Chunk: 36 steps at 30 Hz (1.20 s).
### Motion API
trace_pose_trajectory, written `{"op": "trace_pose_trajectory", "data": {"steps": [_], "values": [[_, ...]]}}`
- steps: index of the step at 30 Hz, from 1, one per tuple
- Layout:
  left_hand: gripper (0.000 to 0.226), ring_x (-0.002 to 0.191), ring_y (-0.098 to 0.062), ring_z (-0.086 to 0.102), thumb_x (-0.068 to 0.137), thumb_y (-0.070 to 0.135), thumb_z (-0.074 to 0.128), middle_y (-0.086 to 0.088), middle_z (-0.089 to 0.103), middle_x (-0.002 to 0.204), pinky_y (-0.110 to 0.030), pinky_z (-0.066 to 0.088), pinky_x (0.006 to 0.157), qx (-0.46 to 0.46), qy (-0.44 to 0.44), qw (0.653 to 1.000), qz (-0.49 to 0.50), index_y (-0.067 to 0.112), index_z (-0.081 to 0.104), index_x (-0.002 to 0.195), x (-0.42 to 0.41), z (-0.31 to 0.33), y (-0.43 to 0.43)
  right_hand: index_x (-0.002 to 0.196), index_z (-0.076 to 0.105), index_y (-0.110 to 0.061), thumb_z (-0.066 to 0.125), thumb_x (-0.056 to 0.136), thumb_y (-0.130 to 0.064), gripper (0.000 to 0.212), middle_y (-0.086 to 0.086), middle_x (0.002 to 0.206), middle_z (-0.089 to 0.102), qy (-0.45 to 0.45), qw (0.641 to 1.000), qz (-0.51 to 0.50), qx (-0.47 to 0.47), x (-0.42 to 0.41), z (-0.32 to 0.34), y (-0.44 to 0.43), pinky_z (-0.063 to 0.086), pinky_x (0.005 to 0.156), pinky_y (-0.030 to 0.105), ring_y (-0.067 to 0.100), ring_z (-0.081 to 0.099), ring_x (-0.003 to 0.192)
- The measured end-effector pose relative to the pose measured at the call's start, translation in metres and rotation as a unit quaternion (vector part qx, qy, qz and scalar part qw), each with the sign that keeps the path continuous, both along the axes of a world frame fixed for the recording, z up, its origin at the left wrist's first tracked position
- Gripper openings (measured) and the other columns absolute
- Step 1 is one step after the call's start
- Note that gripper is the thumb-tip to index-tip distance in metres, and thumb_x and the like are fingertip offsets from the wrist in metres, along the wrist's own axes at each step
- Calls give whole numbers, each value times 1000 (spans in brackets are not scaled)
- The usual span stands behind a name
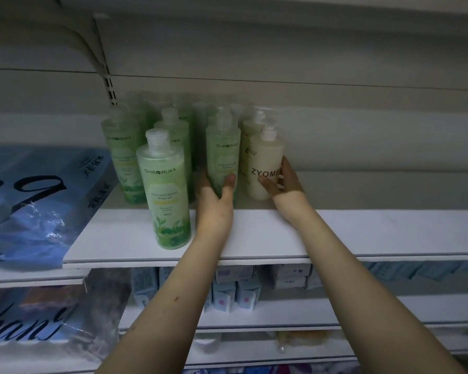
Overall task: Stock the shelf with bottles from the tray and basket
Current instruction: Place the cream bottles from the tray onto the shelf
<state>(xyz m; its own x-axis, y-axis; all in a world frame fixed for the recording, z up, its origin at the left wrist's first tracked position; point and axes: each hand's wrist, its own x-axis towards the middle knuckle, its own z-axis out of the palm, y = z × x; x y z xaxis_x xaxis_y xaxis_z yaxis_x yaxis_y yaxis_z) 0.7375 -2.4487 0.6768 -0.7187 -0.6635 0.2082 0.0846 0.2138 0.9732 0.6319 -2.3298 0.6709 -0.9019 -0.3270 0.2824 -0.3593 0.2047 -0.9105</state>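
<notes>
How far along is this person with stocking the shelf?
Done: several green clear-plastic shower-gel bottles stand on the white shelf board. In hand: the left hand grips another green bottle, the right hand a cream plastic pump bottle, both upright on the shelf. Left: bare shelf rightward; tray and basket are out of view.

Left arm (184, 292): stretched up and forward — bare.
Left hand (216, 191): my thumb and fingers wrap the green bottle (223, 152).
Right arm (349, 279): reaching alongside.
Right hand (281, 180): my fingers curl round the cream bottle (265, 160).

On the shelf (254, 233), SHIROIRUKA bottles (168, 190) stand left of ZYOME bottles (265, 163).
</notes>
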Motion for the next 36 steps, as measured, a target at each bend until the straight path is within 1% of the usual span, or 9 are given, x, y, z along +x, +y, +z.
{"op": "trace_pose_trajectory", "data": {"steps": [5,9,12,17,20,22,25,28,36], "values": [[60,128,-23,48,96,44,52,-3,49,141,-27,37,101,-4,-4,1000,1,22,30,147,-2,-2,-1,141,41,-21,74,74,-37,77,7,133,54,-2,1000,-5,-11,1,1,-1,50,85,25,21,57,112],[64,129,-25,47,94,49,52,-3,49,143,-34,39,106,0,-12,1000,3,22,30,148,-5,-2,-1,149,32,-18,69,89,-26,71,6,134,52,-33,999,-37,-22,14,8,5,45,81,21,16,53,111],[63,126,-29,49,93,51,52,-7,50,140,-34,39,99,9,-39,999,11,19,32,145,-3,0,1,150,28,-17,58,96,-27,62,9,134,51,-55,994,-76,-54,41,18,21,44,70,14,14,50,108],[66,134,-39,38,97,43,49,-21,38,147,-45,34,111,-60,-149,987,12,2,29,144,29,9,33,142,42,-18,52,99,-30,45,-6,120,53,-39,985,-114,-127,107,35,78,43,103,31,8,52,113],[75,145,-32,23,98,41,49,-19,21,158,-39,21,119,-81,-119,989,-31,0,16,152,72,18,80,125,52,-29,52,99,-30,26,-9,119,58,-53,972,-143,-180,149,42,130,49,100,36,14,56,118],[67,144,-24,26,99,41,48,-9,27,158,-33,23,116,-47,-88,992,-76,8,23,152,105,25,118,118,56,-32,52,99,-30,19,-7,123,60,-67,961,-155,-220,186,43,172,51,95,31,12,59,115],[43,121,-8,48,99,38,48,9,50,132,-24,33,98,20,-56,980,-188,23,47,140,151,35,183,115,61,-34,55,94,-33,21,-9,122,64,-79,943,-179,-269,241,36,242,50,94,31,11,62,112],[24,96,6,52,99,32,51,16,58,113,-23,38,93,26,-29,963,-266,27,58,121,184,42,255,119,60,-31,56,83,-39,37,-8,123,65,-87,932,-213,-279,289,32,317,50,94,33,12,61,114],[14,109,0,58,99,30,50,23,63,109,-36,45,105,73,-35,899,-430,36,62,102,245,40,463,117,64,-30,58,90,-35,27,-7,121,67,-73,888,-366,-269,398,35,514,50,91,33,15,62,113]]}}
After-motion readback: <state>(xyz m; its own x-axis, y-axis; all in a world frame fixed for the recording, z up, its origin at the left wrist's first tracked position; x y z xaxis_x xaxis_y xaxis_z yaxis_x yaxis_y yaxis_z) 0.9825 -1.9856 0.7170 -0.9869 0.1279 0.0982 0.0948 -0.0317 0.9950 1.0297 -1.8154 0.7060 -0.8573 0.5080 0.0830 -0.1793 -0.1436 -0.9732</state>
